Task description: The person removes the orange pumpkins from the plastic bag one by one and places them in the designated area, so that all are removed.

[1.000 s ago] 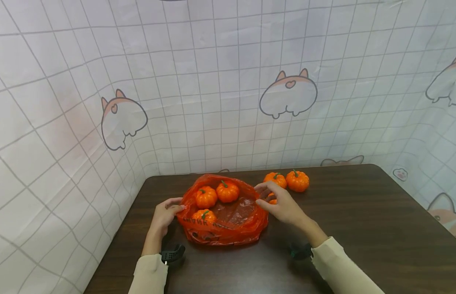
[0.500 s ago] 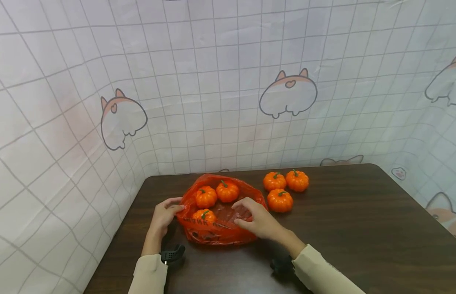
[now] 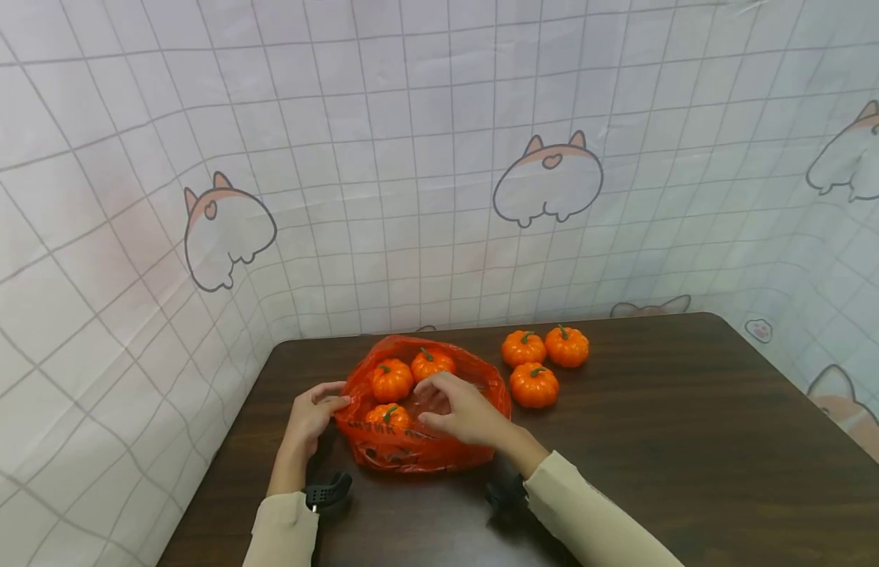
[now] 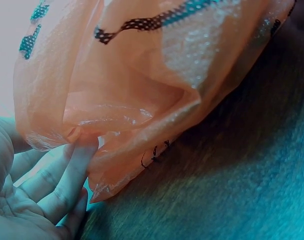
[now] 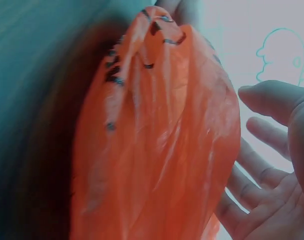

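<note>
A red plastic bag [image 3: 425, 454] with dark print stands on the table, its mouth spread wide. Inside lie three small orange pumpkins with green stems: a left pumpkin [image 3: 392, 382], a back pumpkin [image 3: 431, 364] and a front pumpkin [image 3: 387, 416]. At the bag's left rim my left hand [image 3: 307, 417] pinches the plastic, and in the left wrist view its fingers [image 4: 61, 195] lie against the bag's outside. Over the bag's mouth is my right hand [image 3: 462, 411], fingers loosely bent and holding nothing. The right wrist view shows its spread fingers [image 5: 257, 165] beyond the bag's side.
Right of the bag sit three more pumpkins: a back-left pumpkin [image 3: 522, 349], a back-right pumpkin [image 3: 567, 346] and a nearer pumpkin [image 3: 535, 385]. The dark wooden table [image 3: 659, 425] ends at a white gridded cloth [image 3: 383, 197] behind and at the sides.
My right hand has moved left from beside the nearer loose pumpkin, across the bag's right rim, to over its mouth. My left hand keeps its place at the rim. The head view has shifted slightly.
</note>
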`<state>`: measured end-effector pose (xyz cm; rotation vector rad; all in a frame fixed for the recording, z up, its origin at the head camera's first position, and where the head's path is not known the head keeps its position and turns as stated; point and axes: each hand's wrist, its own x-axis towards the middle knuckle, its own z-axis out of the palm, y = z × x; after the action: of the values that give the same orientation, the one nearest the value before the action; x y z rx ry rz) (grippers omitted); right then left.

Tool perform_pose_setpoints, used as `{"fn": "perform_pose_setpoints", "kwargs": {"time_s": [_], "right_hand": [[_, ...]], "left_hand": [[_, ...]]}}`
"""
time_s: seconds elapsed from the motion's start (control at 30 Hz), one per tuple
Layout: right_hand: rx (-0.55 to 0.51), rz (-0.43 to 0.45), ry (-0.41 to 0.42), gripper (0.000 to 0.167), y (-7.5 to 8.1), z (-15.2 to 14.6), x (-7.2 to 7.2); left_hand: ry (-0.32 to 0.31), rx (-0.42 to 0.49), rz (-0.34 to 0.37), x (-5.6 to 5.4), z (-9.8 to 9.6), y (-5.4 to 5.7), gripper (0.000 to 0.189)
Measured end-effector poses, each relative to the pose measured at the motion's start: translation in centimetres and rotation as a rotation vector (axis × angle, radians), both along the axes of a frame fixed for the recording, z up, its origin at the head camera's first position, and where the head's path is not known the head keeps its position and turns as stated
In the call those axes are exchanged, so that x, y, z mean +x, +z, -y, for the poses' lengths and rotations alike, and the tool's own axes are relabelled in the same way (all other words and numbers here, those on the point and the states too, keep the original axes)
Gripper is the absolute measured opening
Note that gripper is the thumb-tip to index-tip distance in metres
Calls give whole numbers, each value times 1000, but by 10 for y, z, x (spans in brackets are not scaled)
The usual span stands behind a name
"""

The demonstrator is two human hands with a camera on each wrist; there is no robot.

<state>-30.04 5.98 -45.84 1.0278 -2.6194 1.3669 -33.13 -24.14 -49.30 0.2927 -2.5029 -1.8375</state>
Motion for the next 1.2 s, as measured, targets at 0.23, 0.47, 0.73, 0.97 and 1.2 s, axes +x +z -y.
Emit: {"fn": "perform_pose_setpoints", "kwargs": {"time_s": [0.23,0.47,0.73,0.97,1.2], "right_hand": [[42,85,6,36,4,19,-12],[111,150,-5,43,2,32,-16],[193,151,11,48,-11,39,-23],[225,161,62,57,-16,41,-26],[253,157,99,62,-21,38,-28]], "left_hand": [[-7,7,-8,-1,0,-1,36],[-11,-5,-6,-1,1,-1,36],[-12,-3,-9,-1,0,0,37],[-10,-4,-3,-1,0,0,38],[-3,-6,-3,0,-1,-1,37]]}}
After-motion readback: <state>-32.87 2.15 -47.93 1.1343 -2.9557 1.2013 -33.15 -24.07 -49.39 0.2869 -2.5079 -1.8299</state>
